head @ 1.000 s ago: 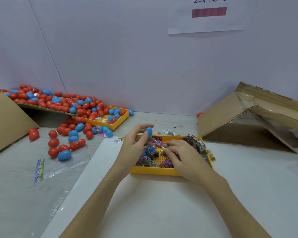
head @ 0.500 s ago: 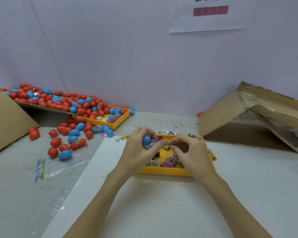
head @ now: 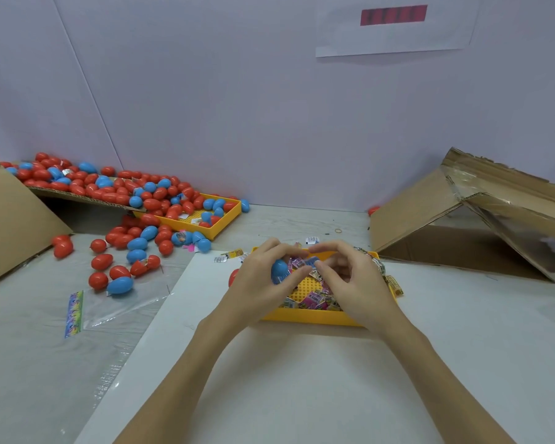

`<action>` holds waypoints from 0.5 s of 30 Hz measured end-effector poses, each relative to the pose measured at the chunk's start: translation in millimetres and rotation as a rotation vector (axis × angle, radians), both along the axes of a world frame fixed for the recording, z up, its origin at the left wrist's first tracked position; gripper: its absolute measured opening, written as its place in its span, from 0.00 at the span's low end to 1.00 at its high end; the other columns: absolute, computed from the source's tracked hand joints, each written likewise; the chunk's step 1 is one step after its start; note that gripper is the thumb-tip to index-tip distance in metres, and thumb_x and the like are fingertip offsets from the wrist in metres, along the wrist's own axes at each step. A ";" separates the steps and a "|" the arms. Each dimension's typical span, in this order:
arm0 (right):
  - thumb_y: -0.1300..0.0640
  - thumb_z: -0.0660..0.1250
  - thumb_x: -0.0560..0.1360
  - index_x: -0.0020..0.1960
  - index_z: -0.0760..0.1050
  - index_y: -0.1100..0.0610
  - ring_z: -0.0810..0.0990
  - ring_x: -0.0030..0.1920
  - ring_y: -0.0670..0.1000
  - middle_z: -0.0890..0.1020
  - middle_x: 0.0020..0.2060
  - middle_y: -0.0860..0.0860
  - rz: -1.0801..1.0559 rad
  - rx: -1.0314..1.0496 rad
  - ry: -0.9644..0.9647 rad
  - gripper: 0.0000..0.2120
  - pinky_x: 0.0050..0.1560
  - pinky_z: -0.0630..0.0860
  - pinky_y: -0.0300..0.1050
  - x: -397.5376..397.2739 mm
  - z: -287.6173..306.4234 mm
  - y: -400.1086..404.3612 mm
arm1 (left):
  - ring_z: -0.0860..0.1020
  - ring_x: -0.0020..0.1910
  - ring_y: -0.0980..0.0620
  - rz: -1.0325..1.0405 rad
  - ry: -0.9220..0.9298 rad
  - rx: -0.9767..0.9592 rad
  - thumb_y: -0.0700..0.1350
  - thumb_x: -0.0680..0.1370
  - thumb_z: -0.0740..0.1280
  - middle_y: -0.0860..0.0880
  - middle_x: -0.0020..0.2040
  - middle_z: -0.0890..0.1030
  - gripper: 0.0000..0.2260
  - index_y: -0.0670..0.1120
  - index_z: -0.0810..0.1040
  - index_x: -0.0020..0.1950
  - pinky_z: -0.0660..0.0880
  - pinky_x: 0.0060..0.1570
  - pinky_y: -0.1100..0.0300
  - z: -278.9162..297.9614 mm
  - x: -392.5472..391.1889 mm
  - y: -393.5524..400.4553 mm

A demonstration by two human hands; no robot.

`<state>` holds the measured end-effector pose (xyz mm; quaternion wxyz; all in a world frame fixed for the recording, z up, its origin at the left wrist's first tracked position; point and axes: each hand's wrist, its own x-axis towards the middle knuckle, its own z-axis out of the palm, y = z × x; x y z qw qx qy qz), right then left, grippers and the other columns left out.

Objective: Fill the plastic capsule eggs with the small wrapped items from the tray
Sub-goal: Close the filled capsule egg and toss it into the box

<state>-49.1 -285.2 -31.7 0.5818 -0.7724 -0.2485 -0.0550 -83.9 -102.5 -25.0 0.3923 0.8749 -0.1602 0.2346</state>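
Gripping a blue capsule egg half (head: 278, 270) in curled fingers, the left hand (head: 260, 283) hovers over the near yellow tray (head: 308, 317) at the middle of the bench (head: 302, 379). The right hand (head: 356, 283) faces it from 3 o'clock, thumb and fingertips pinched on a small wrapped item (head: 311, 262) right beside the egg half's open mouth. More wrapped items (head: 314, 298), pink and yellow, lie loose on the tray's perforated floor under both hands. A red egg (head: 233, 277) peeks out at 9 o'clock of the left wrist. Toward 10 o'clock, a heap of red and blue eggs (head: 109, 187) spills from a cardboard flap into a second yellow tray (head: 225, 222) and onto the bench. An opened cardboard box (head: 462, 213) lies at 2 o'clock.
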 end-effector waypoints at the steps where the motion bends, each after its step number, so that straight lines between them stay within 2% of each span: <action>1: 0.62 0.67 0.81 0.60 0.79 0.52 0.76 0.32 0.45 0.81 0.32 0.50 -0.008 0.001 0.001 0.10 0.36 0.74 0.38 0.6 -0.2 -0.1 | 0.76 0.47 0.56 -0.011 0.035 -0.019 0.55 0.76 0.72 0.55 0.46 0.75 0.14 0.51 0.83 0.59 0.72 0.45 0.69 -0.5 0.1 0.1; 3: 0.63 0.66 0.82 0.60 0.78 0.53 0.75 0.31 0.45 0.79 0.31 0.49 -0.011 0.007 0.016 0.10 0.35 0.73 0.38 1.3 -0.3 -0.6 | 0.76 0.48 0.56 -0.044 0.072 -0.015 0.57 0.74 0.74 0.54 0.47 0.76 0.15 0.53 0.83 0.57 0.71 0.45 0.68 -1.8 0.2 1.1; 7: 0.64 0.63 0.83 0.61 0.78 0.54 0.72 0.29 0.44 0.75 0.27 0.45 0.023 0.016 0.055 0.11 0.33 0.70 0.36 3.3 -1.3 -2.0 | 0.77 0.46 0.55 -0.028 -0.021 0.071 0.46 0.74 0.77 0.51 0.47 0.79 0.09 0.48 0.85 0.54 0.73 0.44 0.66 -4.2 1.6 0.2; 9: 0.64 0.63 0.83 0.61 0.78 0.55 0.72 0.28 0.43 0.76 0.26 0.44 0.029 0.016 0.069 0.10 0.32 0.69 0.35 3.2 -0.8 -1.4 | 0.77 0.46 0.57 0.002 -0.057 0.082 0.43 0.76 0.76 0.54 0.46 0.78 0.06 0.47 0.84 0.52 0.71 0.43 0.70 -4.6 1.4 -0.8; 11: 0.62 0.61 0.84 0.61 0.78 0.56 0.75 0.31 0.44 0.78 0.29 0.46 0.007 0.058 0.105 0.10 0.34 0.72 0.37 2.2 0.6 -0.1 | 0.77 0.46 0.57 0.039 -0.056 0.068 0.42 0.77 0.75 0.56 0.44 0.78 0.05 0.46 0.84 0.52 0.72 0.43 0.71 -4.7 0.8 -1.7; 15: 0.60 0.62 0.84 0.58 0.80 0.55 0.79 0.37 0.47 0.83 0.38 0.52 -0.052 0.121 0.142 0.09 0.36 0.76 0.38 0.3 4.1 0.0 | 0.78 0.44 0.55 0.136 -0.020 -0.050 0.43 0.78 0.73 0.52 0.43 0.81 0.03 0.45 0.85 0.50 0.75 0.43 0.67 -3.4 1.7 -1.3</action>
